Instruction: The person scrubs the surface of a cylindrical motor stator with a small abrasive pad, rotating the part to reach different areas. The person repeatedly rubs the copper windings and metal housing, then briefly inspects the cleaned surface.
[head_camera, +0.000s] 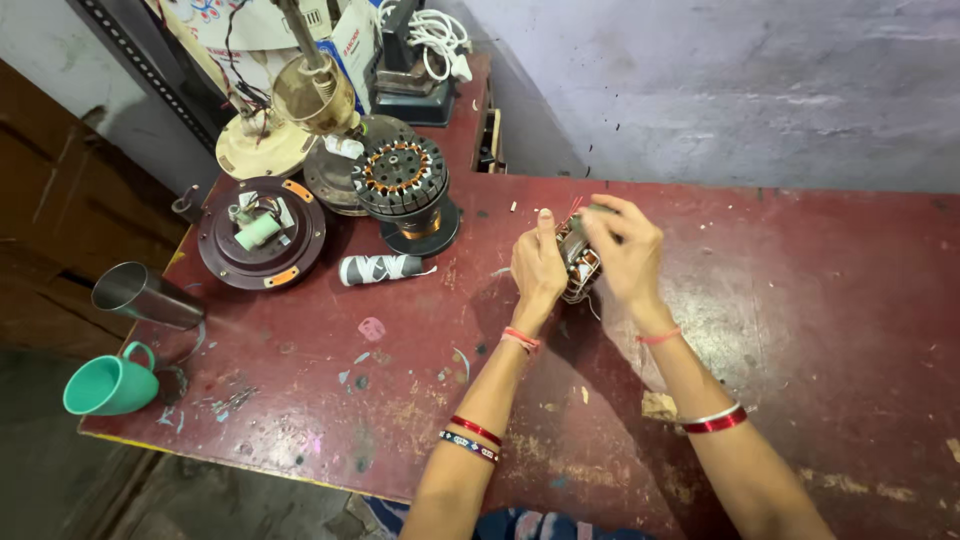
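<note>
Both my hands hold a small motor stator (577, 262) with copper windings, just above the worn red table (800, 300). My left hand (538, 268) grips its left side, thumb up. My right hand (622, 250) wraps over its top and right side, fingers bent on it. Thin red wires stick out of the stator's top. Most of the stator is hidden between my palms.
At the table's far left stand a larger wound stator (402, 180), a dark round fan housing (262, 232), a white-black roll (380, 268), and fan parts behind. A steel tumbler (145, 296) and a green mug (110, 385) sit at the left edge. A grey wall lies beyond.
</note>
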